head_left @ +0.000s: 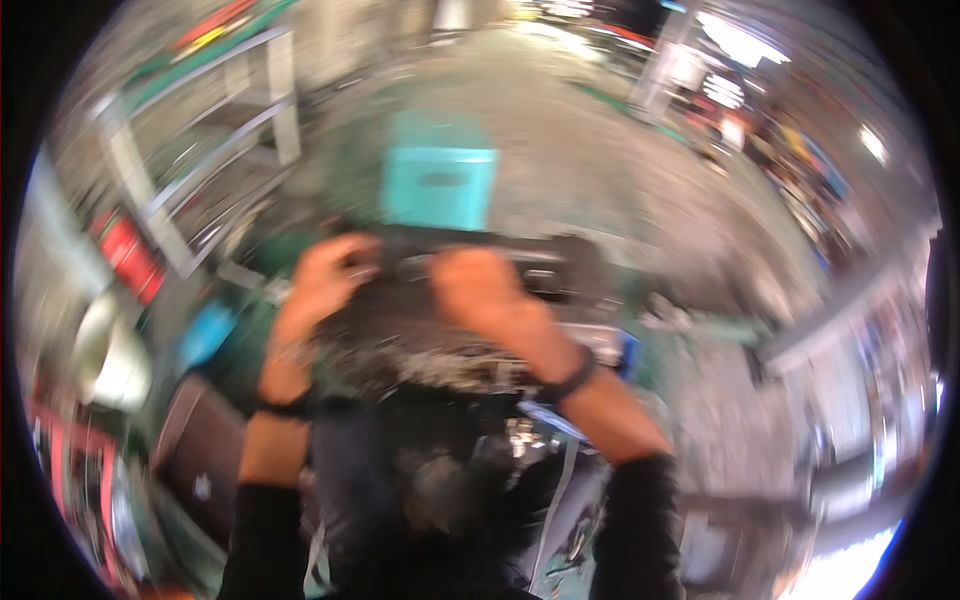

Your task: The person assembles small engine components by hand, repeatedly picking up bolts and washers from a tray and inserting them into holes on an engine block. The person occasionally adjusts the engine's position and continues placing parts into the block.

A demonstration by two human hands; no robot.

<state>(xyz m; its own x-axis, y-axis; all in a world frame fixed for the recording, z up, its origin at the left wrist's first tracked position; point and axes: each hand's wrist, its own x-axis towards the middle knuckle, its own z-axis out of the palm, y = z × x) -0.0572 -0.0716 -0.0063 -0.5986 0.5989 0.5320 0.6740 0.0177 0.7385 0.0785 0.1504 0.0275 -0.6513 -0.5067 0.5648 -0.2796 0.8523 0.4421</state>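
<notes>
Roughly at twelve o'clock from me lies a long dark part [395, 300], my left hand [328, 272] at its nine-o'clock end with fingers curved, my right hand [480, 288] over its middle with fingers bunched; blur means I cannot tell whether either grips anything. Step in hand, I judge: two-handed work on the part's top, where the next move calls for steady fingers and a clearer look. Teal stool [440, 185] beyond, also twelve; red cylinder [130, 258] towards ten.
</notes>
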